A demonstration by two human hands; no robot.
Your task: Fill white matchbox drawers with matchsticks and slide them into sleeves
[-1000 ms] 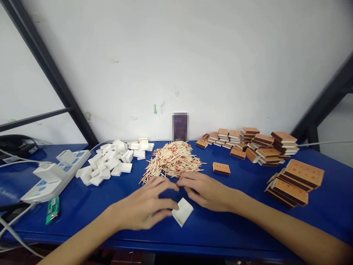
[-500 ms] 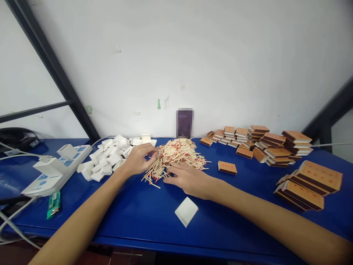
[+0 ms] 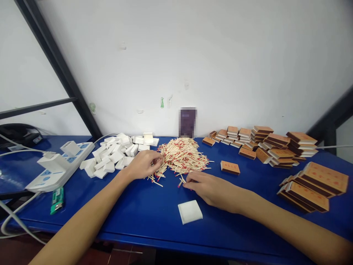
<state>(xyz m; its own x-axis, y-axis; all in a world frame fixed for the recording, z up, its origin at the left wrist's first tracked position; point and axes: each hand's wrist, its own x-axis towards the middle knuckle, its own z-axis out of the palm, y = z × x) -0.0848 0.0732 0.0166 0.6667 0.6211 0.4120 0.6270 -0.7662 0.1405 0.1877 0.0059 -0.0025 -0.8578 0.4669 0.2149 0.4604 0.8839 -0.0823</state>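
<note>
A heap of red-tipped matches (image 3: 183, 154) lies at the back middle of the blue table. At its left edge is my left hand (image 3: 146, 163), fingers curled closed among the matches; how many they grip is hidden. My right hand (image 3: 204, 186) is just in front of the heap, closed on a few matches (image 3: 181, 180) that stick out left of its fingertips. Nearer to me lies a white matchbox tray (image 3: 190, 211), flat on the table, below my right hand.
White matchbox trays (image 3: 110, 156) are piled on the left beside a power strip (image 3: 64, 167) and a green packet (image 3: 57, 200). A single matchbox (image 3: 230, 167) lies right of the heap. Stacked matchboxes (image 3: 275, 145) fill the right, more (image 3: 317, 184) in front. A blurred dark rectangle (image 3: 188, 123) stands against the wall.
My right hand has drawn back from the heap, toward me and rightward, with a few matches in it. The white tray has turned. The fingers of my left hand have closed further against the heap.
</note>
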